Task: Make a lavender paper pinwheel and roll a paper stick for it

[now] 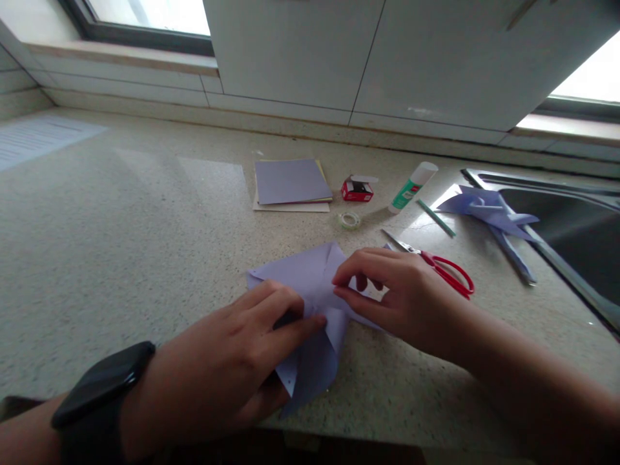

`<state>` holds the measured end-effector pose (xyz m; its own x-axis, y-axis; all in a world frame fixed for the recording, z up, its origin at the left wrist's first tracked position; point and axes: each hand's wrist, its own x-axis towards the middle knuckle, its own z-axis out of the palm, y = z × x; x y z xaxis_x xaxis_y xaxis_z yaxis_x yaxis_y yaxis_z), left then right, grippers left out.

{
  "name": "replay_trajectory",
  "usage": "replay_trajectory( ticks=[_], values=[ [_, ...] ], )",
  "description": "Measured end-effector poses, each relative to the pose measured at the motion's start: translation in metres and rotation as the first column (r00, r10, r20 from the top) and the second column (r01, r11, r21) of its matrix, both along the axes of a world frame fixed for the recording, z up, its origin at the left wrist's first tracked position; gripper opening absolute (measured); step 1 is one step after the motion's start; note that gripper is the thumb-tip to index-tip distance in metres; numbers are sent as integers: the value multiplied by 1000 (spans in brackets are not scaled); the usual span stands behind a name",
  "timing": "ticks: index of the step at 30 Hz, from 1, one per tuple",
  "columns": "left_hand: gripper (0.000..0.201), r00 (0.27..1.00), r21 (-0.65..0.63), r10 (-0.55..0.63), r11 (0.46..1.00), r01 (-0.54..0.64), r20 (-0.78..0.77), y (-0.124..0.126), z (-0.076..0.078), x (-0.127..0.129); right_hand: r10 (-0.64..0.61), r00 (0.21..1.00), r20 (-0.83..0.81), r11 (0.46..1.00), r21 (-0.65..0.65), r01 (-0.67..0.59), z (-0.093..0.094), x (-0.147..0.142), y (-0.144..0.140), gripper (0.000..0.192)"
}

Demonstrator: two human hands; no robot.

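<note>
Far to the left of the grip, a printed sheet (43,139) lies on the speckled countertop (159,239). A dark watch (106,381) is strapped on the wrist behind the left hand (242,349). That hand is clamped on the folded purple paper (307,268), which lies under its fingers and spreads right to beneath the other hand; small dark dots mark two of its corners. Beyond this grip sits a stack of coloured sheets (290,181), then a tape roll (349,227) and a small red box (357,192), its flap raised. The right hand (397,287) hovers over the paper, thumb and forefinger tips almost meeting; I cannot tell whether they pinch anything. Past its knuckles are a glue stick (411,189), red-handled scissors (425,256), just beside the hand, and a thin green stick (436,217). Farthest right of the grip, a purple pinwheel (489,210) overhangs the rim of the sink (581,242).
</note>
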<state>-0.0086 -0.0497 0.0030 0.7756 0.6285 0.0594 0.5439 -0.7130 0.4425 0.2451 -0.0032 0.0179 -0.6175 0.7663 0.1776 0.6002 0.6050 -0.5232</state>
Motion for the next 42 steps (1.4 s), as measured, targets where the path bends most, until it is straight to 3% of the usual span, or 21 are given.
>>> replay_trajectory(
  ticks=[4, 6, 27, 42],
  values=[
    [63, 1000, -7, 6, 1000, -6, -22, 0, 1, 1, 278, 956, 89, 958, -91, -271, 7, 8, 1, 9],
    [64, 1000, -5, 5, 1000, -5, -22, 0, 0, 1, 341, 930, 140, 938, -110, -328, 7, 8, 1, 12],
    [62, 1000, 10, 16, 1000, -16, -22, -2, 0, 0, 328, 921, 212, 945, -74, -319, 7, 6, -3, 27],
    [64, 1000, 26, 7, 1000, -7, 1, -2, -1, 0, 335, 920, 205, 942, -42, -333, 7, 6, -3, 24]
  ],
)
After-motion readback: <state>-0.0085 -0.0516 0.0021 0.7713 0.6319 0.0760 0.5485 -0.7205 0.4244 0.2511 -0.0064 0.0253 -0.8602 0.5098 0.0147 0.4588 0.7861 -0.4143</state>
